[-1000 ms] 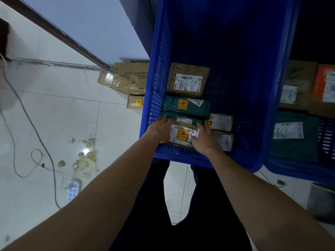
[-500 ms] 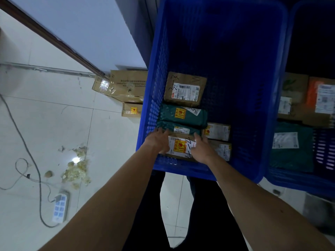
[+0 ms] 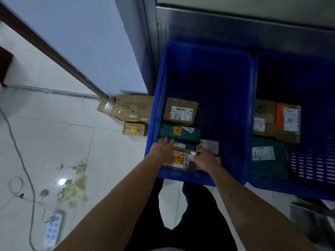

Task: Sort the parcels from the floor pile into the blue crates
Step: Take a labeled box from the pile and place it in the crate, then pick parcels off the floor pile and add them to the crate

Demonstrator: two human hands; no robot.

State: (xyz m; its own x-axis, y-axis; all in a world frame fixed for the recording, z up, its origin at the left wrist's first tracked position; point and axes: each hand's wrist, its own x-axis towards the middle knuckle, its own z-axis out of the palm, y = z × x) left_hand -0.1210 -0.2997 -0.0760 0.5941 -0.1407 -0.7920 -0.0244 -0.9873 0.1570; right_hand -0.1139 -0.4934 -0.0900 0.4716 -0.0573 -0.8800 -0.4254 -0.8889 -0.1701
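**Operator:** Grip status: both hands are on one brown parcel (image 3: 182, 160) at the near end of the left blue crate (image 3: 248, 124). Left hand (image 3: 163, 151) covers the parcel's left end, fingers spread, fingertips reaching onto the lower green parcel (image 3: 183, 144). Right hand (image 3: 205, 159) presses the parcel's right end. Whether either hand's fingers are wrapped under the parcel cannot be told; both lie against it.

**Checker:** Parcel markings?

**Operator:** Yellow sticker with red print, white label, black handwritten marks on top.

**Checker:** Other contents of that crate?

**Operator:** Upper green parcel (image 3: 179, 132) with a yellow sticker, just beyond the lower one. Brown box (image 3: 181, 111) with a white shipping label, beyond that. Small labelled box (image 3: 209, 145), just beside the right hand. The far half of the crate floor is bare.

**Checker:** Second crate?

**Operator:** Right blue crate (image 3: 308, 185) stands touching the first. It holds a brown and orange package (image 3: 277, 120) and a large green parcel (image 3: 268, 160) with a white label.

**Checker:** Floor area?

**Operator:** Two cardboard boxes (image 3: 134, 109) stand left of the crate against the wall. A power strip (image 3: 53, 227), a cable (image 3: 23, 171) and pale scraps (image 3: 74, 187) lie on the tiled floor (image 3: 54, 142).
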